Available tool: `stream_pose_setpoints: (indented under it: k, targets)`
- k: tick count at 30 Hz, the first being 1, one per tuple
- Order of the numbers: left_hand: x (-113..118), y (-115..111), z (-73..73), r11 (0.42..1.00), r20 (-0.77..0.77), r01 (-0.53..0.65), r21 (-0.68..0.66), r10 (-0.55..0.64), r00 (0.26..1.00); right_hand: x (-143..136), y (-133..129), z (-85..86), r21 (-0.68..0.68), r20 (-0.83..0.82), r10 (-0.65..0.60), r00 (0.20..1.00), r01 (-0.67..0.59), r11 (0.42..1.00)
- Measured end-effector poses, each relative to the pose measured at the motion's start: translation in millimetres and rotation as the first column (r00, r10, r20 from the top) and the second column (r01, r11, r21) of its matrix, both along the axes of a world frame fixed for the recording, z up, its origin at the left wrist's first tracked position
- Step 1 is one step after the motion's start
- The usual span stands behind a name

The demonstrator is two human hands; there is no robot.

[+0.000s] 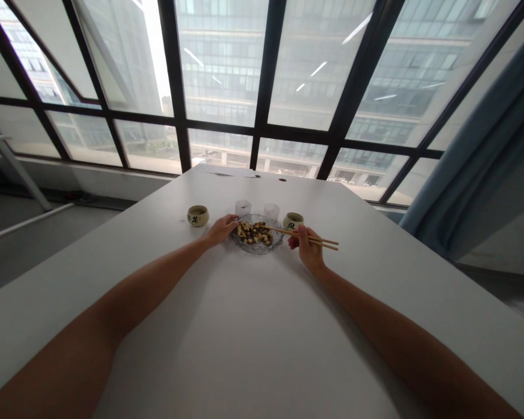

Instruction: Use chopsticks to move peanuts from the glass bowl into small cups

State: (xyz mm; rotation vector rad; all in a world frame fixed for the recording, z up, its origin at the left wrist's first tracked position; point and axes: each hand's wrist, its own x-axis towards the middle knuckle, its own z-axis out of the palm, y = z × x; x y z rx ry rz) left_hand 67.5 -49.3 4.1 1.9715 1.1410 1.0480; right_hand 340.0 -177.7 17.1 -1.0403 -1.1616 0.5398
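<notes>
Bare forearms reach in over the white table from the lower left and lower right. Right hand grasping a pair of wooden chopsticks, back ends sticking out to the right, front ends running left over the rim into the clear glass bowl. Left hand at the bowl's left rim, fingers touching the edge; can't tell if it pinches or only rests there. Bowl sits on the table between the hands, wavy rim, holding a heap of small mixed pieces, pale and dark brown; too small to identify. Chopstick tips at the right part of the heap; can't tell if anything is caught. Beige cup with dark characters left of the bowl, apart from it; second beige cup just behind the right hand, near the bowl's right rim. Two small whitish cups right behind the bowl, side by side with a gap. Far end of table: white sheets, dark round spot. Blue curtain on the right. Behind: black-framed windows, large building outside.
</notes>
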Motion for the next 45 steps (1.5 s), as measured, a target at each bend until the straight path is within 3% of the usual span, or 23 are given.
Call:
stream_pose_setpoints:
  k: [9, 20, 30, 39, 45]
  targets:
    - [-2, 3, -3.1, 0.999, -0.062, -0.019, 0.041, 0.022, 0.998, 2, 4, -3.2, -0.036, -0.097, -0.016, 0.995, 0.013, 0.999]
    - [-2, 4, -4.9, 1.0, 0.005, 0.0, 0.014, 0.0, 1.0, 0, 2, -0.2, 0.029, -0.124, -0.062, 0.99, 0.066, 0.997]
    - [-2, -1, -2.8, 1.0, 0.034, 0.021, -0.023, -0.02, 0.999, 0, -1, 2.1, -0.056, -0.198, -0.092, 0.976, 0.083, 0.995]
    - [-3, -9, 4.0, 1.0, -0.004, 0.007, -0.026, -0.007, 1.0, 3, -1, 1.5, -0.05, -0.124, -0.083, 0.989, 0.078, 0.996]
    - [-2, -9, 4.6, 1.0, -0.066, -0.022, 0.005, 0.023, 0.998, 2, -6, 3.5, 0.024, 0.058, -0.047, 0.997, 0.045, 0.999]
